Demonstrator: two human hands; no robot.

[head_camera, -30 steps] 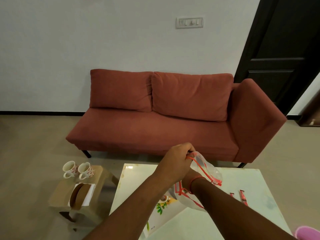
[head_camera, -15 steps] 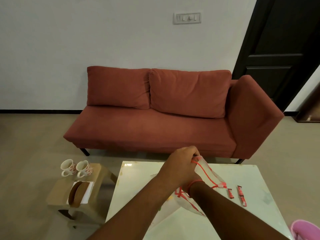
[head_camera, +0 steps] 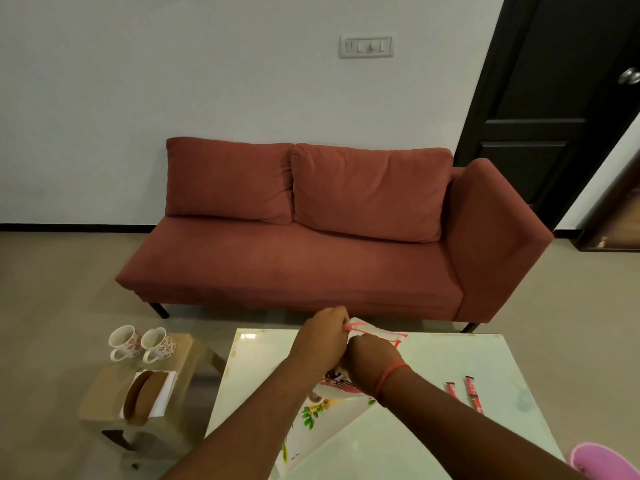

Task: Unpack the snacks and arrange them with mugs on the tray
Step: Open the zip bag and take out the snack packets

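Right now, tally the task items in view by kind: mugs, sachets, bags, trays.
Mugs: 2, first and second, on the side stool
Red sachets: 2, one beside the other, on the table
Plastic bag: 1, gripped by both hands
Floral tray: 1
Total: 6
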